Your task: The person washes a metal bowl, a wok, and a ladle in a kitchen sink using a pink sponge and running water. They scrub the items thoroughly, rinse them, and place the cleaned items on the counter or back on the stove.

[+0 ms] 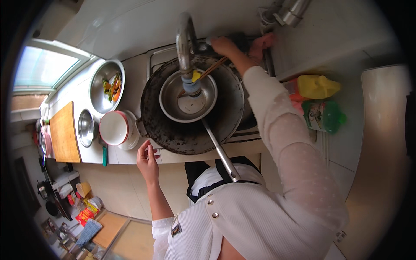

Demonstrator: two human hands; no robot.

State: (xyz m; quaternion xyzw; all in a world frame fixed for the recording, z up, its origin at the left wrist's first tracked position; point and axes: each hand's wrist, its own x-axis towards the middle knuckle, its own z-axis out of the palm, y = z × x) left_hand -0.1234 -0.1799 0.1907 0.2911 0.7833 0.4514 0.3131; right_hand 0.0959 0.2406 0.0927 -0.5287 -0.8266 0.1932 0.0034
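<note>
My right hand (223, 46) is at the back of the sink, on or beside the base of the metal faucet (184, 48); its fingers are partly hidden, and I cannot tell whether it grips anything. Below the spout, a steel ladle or long-handled pan (208, 114) rests in a large blackened wok (182, 143), its handle pointing towards me. Wooden chopsticks (213, 69) lean across the ladle's rim, close to a yellow piece by the spout. My left hand (148, 159) hovers in front of the wok's left edge, fingers slightly curled and holding nothing.
Left on the counter are a steel bowl (97, 94) with vegetable scraps, a smaller steel bowl (86, 128), a red-rimmed white bowl (113, 128), a green-handled knife (104, 156) and a wooden cutting board (65, 133). Yellow (317, 86) and green (331, 117) plastic bottles stand right.
</note>
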